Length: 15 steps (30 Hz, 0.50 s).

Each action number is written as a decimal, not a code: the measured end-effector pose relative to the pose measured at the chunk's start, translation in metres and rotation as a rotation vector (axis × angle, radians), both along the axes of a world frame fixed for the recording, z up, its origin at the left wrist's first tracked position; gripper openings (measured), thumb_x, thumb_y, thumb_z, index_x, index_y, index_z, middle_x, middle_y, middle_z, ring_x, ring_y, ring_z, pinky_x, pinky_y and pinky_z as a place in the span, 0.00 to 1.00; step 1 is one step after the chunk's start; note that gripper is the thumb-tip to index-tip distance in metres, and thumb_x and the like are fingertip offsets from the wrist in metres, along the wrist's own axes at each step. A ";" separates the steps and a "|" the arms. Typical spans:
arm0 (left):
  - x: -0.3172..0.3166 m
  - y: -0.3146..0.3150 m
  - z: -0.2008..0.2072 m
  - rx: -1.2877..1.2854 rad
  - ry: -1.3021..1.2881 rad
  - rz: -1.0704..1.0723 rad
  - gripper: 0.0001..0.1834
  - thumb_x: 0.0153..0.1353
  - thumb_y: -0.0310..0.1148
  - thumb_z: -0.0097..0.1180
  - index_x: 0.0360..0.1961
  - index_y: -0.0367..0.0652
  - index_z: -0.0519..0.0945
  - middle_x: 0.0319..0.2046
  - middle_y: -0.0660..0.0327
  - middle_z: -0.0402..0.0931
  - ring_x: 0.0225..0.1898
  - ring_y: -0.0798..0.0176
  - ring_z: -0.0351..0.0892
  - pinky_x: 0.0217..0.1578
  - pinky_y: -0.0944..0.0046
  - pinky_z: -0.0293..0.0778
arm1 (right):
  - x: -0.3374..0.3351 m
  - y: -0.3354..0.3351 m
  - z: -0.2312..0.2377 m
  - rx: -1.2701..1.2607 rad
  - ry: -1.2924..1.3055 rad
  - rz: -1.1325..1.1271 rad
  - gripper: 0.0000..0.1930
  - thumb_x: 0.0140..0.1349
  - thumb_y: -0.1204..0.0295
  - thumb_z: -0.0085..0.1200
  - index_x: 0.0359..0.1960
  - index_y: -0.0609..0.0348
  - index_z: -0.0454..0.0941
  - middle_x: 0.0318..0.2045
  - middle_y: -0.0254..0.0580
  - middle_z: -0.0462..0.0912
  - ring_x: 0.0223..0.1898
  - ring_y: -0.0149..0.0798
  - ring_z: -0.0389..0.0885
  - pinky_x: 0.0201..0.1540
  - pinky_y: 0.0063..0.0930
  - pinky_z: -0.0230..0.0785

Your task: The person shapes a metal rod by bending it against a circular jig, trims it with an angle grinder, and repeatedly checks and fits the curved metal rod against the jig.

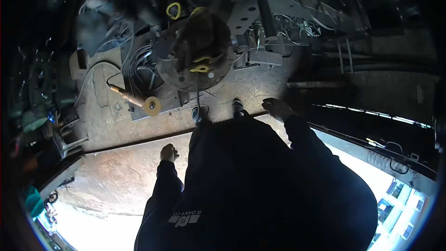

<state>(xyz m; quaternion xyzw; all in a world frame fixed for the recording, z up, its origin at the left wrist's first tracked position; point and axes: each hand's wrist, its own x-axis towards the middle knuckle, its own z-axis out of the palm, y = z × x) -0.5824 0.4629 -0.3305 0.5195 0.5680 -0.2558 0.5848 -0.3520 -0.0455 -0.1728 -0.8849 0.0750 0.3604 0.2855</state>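
My left hand point(169, 152) hangs beside my body at the left, its fingers curled into a loose fist with nothing visible in them. In front and to the right is my right hand point(277, 108), its fingers partly stretched and apart, holding nothing I can see. Neither hand touches anything. Ahead of me on the left, an angle grinder point(131, 96) with a tan disc lies beside a loose cord. Straight ahead stands a round metal plate point(211, 82), carrying a dark bulky object point(204, 35) with yellow edging that I cannot identify.
Coiled wires point(143, 60) lie left of the round plate. Farther right stand a steel piece with holes point(244, 16) and a metal bracket point(265, 57). A dark threshold strip point(139, 140) crosses the floor by my feet. Dark metal stock point(371, 65) lines the right side.
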 end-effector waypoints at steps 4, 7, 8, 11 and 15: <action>0.029 -0.064 0.082 -0.030 -0.128 -0.741 0.11 0.66 0.40 0.49 0.29 0.49 0.75 0.21 0.67 0.68 0.20 0.68 0.71 0.25 0.60 0.75 | -0.031 -0.091 -0.069 0.321 0.109 -0.378 0.14 0.68 0.59 0.51 0.38 0.58 0.77 0.26 0.36 0.77 0.26 0.32 0.75 0.30 0.28 0.68; 0.052 -0.103 0.121 0.167 -0.093 -0.755 0.08 0.66 0.40 0.52 0.34 0.49 0.76 0.22 0.71 0.68 0.21 0.70 0.70 0.25 0.62 0.72 | -0.059 -0.127 -0.087 0.439 0.282 -0.692 0.12 0.69 0.63 0.50 0.28 0.52 0.71 0.21 0.32 0.70 0.21 0.30 0.70 0.23 0.27 0.63; 0.058 -0.110 0.127 0.146 -0.152 -0.573 0.07 0.66 0.38 0.53 0.38 0.49 0.77 0.23 0.72 0.68 0.21 0.71 0.69 0.25 0.63 0.72 | -0.072 -0.145 -0.099 0.421 0.331 -0.739 0.12 0.69 0.63 0.51 0.27 0.51 0.70 0.20 0.32 0.69 0.19 0.29 0.68 0.22 0.27 0.62; 0.071 -0.111 0.133 0.095 -0.224 -0.348 0.17 0.66 0.34 0.52 0.55 0.47 0.75 0.27 0.73 0.68 0.23 0.74 0.69 0.28 0.64 0.73 | -0.095 -0.182 -0.126 0.439 0.444 -0.811 0.13 0.69 0.62 0.51 0.26 0.50 0.68 0.17 0.31 0.66 0.15 0.28 0.64 0.18 0.26 0.58; 0.085 -0.128 0.143 0.130 -0.206 -0.327 0.18 0.66 0.35 0.52 0.56 0.45 0.74 0.28 0.71 0.69 0.24 0.73 0.71 0.28 0.63 0.73 | -0.096 -0.194 -0.132 0.478 0.423 -0.849 0.16 0.69 0.61 0.50 0.23 0.50 0.67 0.17 0.31 0.66 0.15 0.28 0.64 0.18 0.26 0.57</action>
